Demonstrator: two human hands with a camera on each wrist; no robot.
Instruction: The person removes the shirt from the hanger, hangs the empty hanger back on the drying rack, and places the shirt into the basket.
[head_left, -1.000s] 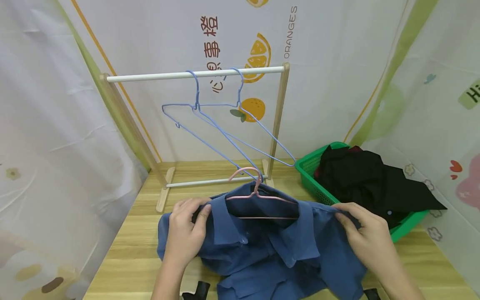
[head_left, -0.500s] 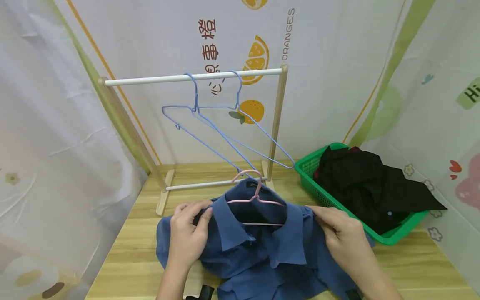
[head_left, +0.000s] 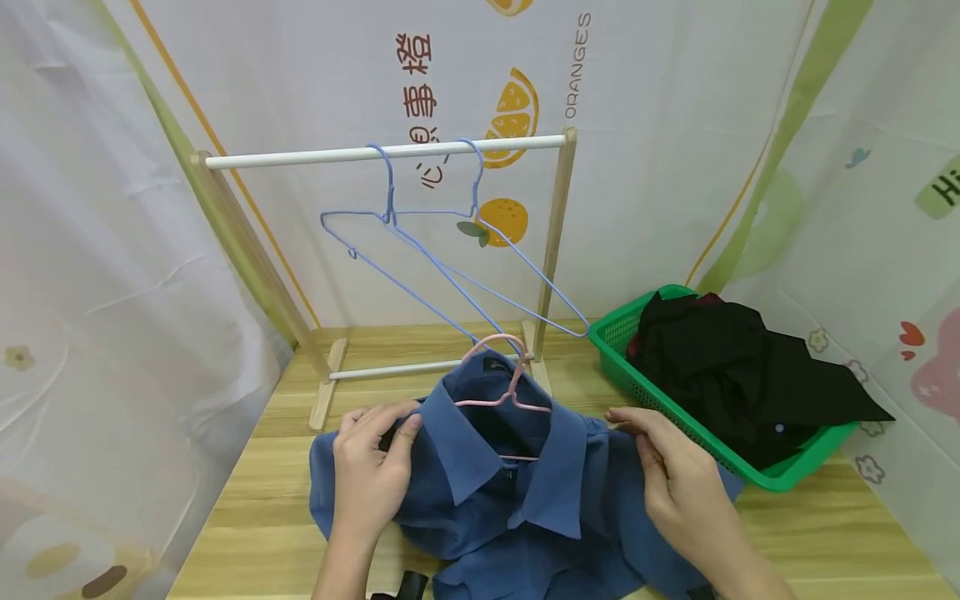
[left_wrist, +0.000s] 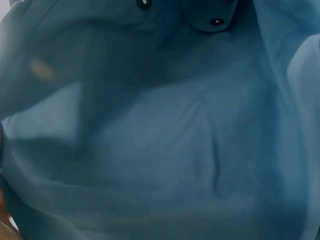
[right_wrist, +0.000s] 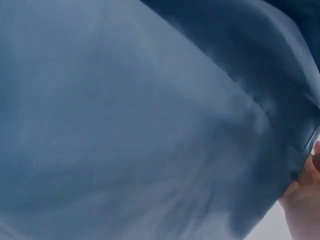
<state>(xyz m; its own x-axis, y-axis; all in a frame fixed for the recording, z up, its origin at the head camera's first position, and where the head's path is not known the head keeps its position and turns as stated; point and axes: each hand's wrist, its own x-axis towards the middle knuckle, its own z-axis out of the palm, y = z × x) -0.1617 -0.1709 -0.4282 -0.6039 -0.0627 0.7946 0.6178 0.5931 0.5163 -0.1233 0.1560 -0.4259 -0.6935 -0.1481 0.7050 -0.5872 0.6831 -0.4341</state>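
Note:
A blue collared shirt lies toward me on the table, its collar framing a pink hanger whose hook stands above the neckline. The hanger's outer ends are hidden inside the shirt. At the left shoulder, my left hand pinches the cloth between thumb and fingers. My right hand is at the right shoulder, fingertips against the fabric and thumb apart from the forefinger. Blue cloth fills the left wrist view, with buttons at its top. In the right wrist view, fingers touch the cloth's edge.
Behind the shirt stands a rack with a white rail and wooden posts; blue hangers hang from it. A green basket of dark clothes is at the right. Printed curtains enclose the wooden table.
My right hand has moved left along the shirt's right shoulder, and its grip looks looser. The collar has drawn in around the pink hanger, covering more of it. My left hand stays nearly in place.

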